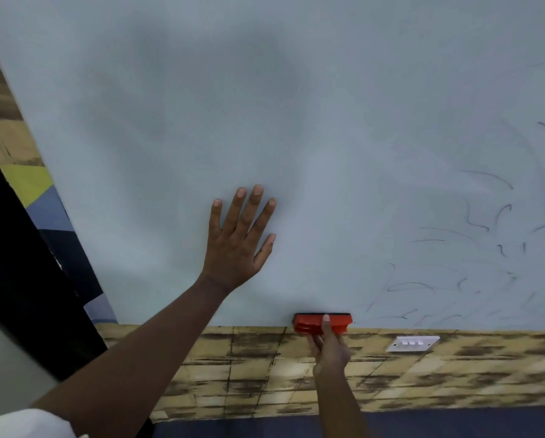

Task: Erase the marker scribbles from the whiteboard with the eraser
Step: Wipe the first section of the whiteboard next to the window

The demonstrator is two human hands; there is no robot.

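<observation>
From the head camera, your right hand (pixel 329 349) held the red eraser (pixel 322 323) at the whiteboard's (pixel 170 105) bottom edge, the grip clamped on it with a thumb lying over the top of the plastic back and the fingers curled beneath. The eraser's long axis ran level, along the lower border, with its dark felt strip turned to the board and seemingly touching it. What the next stroke turned on was this: the remaining marker scribbles (pixel 486 248) lay to the right of and above the eraser, thin dark curls and hooks scattered over the board's right part, the nearest faint strokes just beside the eraser's right end. Your right hand was plainly the nearer one to them, so a sweep to the right and upward looked like the move called for. Your left hand (pixel 239 245) lay flat on the board well to the left of the marks, fingers straight and spread, holding nothing and apparently bracing you. The board there was smooth and pale grey-blue, with only soft cloudy smears. The eraser looked like hard moulded plastic, ridged along its side. Below the board ran a wall (pixel 265 374) printed in worn yellowish tile pattern, carrying a white switch plate (pixel 412 343) to the right of your wrist.
</observation>
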